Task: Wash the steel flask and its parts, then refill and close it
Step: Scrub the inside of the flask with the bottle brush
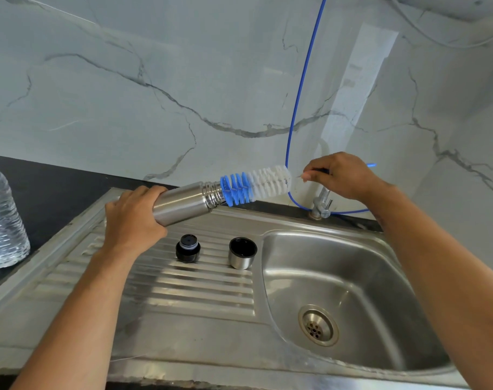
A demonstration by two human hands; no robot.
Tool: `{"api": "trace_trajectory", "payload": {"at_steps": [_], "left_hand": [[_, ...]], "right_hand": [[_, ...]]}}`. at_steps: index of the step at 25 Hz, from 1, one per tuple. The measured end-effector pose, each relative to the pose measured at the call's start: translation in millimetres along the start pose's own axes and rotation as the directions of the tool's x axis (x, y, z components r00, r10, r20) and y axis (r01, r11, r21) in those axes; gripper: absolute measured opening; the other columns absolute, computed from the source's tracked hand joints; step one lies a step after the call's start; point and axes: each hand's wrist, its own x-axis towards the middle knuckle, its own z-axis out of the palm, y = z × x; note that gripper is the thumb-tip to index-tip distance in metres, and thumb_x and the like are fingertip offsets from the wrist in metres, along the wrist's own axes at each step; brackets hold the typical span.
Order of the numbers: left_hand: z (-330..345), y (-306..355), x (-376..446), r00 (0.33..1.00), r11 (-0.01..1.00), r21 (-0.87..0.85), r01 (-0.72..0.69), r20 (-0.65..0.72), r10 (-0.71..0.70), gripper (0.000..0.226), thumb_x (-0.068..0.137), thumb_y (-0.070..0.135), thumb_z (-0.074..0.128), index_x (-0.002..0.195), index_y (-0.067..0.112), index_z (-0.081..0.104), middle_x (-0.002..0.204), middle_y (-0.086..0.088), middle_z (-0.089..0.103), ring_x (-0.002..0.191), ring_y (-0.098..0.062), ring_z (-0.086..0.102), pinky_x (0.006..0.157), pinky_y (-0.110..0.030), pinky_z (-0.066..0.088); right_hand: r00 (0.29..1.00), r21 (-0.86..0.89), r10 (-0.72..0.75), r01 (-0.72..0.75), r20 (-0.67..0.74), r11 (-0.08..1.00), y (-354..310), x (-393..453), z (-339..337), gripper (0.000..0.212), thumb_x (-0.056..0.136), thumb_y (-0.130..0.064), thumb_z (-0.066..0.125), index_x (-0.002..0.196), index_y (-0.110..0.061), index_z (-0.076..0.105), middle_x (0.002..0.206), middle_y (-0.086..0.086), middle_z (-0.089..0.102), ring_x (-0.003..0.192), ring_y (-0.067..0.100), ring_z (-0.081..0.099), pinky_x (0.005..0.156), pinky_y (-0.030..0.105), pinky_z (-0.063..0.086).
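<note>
Left hand: fingers curled round the base end of the flask, gripping it. Flask held above the drainboard, tilted, mouth pointing toward 2 o'clock and raised higher than the base.

Right hand: closed on the brush handle, thumb and fingers pinching the thin wire stem; a blue handle end shows past the hand at 3 o'clock. Brush: bristle head lies in line with the flask, blue bristles at the flask mouth, white bristles toward the hand. Most of the head is outside the flask; how far the tip sits inside cannot be told.

Drainboard, below the flask: black stopper standing at 6 o'clock from the flask body; steel cup just to its 3 o'clock, open side up, apart from the stopper. Neither is touched by a hand.

Sink bowl lies at 3 o'clock of the drainboard, drain at its bottom. Tap stands at the rim behind the bowl, under the right hand. A blue hose runs down the marble wall and loops behind the tap.

Dark worktop at 10 o'clock carries a clear plastic bottle at the frame's left edge
</note>
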Motion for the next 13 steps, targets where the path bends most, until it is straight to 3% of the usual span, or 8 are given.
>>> {"api": "trace_trajectory", "payload": {"at_steps": [3,6,8,10,11,13], "left_hand": [[0.3,1.7,-0.3,0.995,0.995,0.023,-0.096,-0.019,0.096,0.08,0.053,0.01,0.088,0.127,0.027,0.061,0.105,0.004,0.064,0.098,-0.028,0.059,0.08,-0.043,0.038],[2.8,5.3,-1.1,0.991,0.991,0.035,-0.13,-0.013,0.13,0.081,0.054,0.011,0.087,0.129,0.027,0.061,0.107,0.004,0.064,0.1,-0.027,0.059,0.079,-0.041,0.036],[1.4,4.7,-0.5,0.995,0.995,0.011,-0.097,-0.015,0.097,0.081,0.054,0.011,0.088,0.128,0.028,0.06,0.106,0.004,0.063,0.099,-0.028,0.058,0.079,-0.041,0.035],[0.4,4.2,-0.6,0.999,0.999,-0.018,-0.051,-0.01,0.051,0.08,0.054,0.012,0.088,0.126,0.028,0.06,0.104,0.005,0.062,0.099,-0.028,0.057,0.078,-0.04,0.034],[0.6,4.4,-1.1,1.0,0.999,-0.033,-0.031,-0.005,0.031,0.079,0.054,0.012,0.088,0.126,0.027,0.06,0.102,0.005,0.06,0.098,-0.028,0.056,0.078,-0.04,0.034],[1.4,5.6,-1.8,1.0,0.999,-0.05,-0.016,-0.004,0.016,0.077,0.054,0.013,0.088,0.124,0.027,0.06,0.099,0.006,0.059,0.097,-0.027,0.056,0.078,-0.04,0.034]], "right_hand": [[0.969,0.116,0.076,-0.106,0.235,0.988,2.5,-0.2,2.4,0.035,0.098,-0.055,0.052,0.082,-0.034,0.076,0.09,-0.008,0.074,0.096,0.021,0.066,0.1,0.045,0.048],[0.927,0.295,0.055,-0.174,0.37,0.939,-6.6,-5.6,7.0,0.042,0.101,-0.048,0.054,0.072,-0.026,0.075,0.069,0.009,0.069,0.079,0.035,0.067,0.09,0.04,0.051],[0.973,0.239,0.029,-0.085,0.228,0.967,-9.3,-9.5,8.4,0.031,0.095,-0.054,0.061,0.077,-0.03,0.071,0.067,0.004,0.067,0.066,0.022,0.063,0.076,0.03,0.05],[0.996,0.034,-0.074,0.075,-0.044,0.997,-11.5,-13.8,8.5,0.035,0.087,-0.06,0.063,0.091,-0.027,0.074,0.077,-0.006,0.07,0.068,0.009,0.059,0.068,0.024,0.044],[0.978,-0.043,-0.154,0.15,-0.142,0.988,-10.5,-14.4,8.4,0.042,0.087,-0.06,0.059,0.096,-0.022,0.076,0.081,-0.005,0.072,0.07,0.012,0.06,0.066,0.026,0.045],[0.959,-0.11,-0.216,0.198,-0.184,0.974,-11.9,-13.8,4.6,0.053,0.091,-0.063,0.047,0.098,-0.02,0.077,0.081,-0.004,0.073,0.072,0.019,0.063,0.065,0.031,0.047]]}}
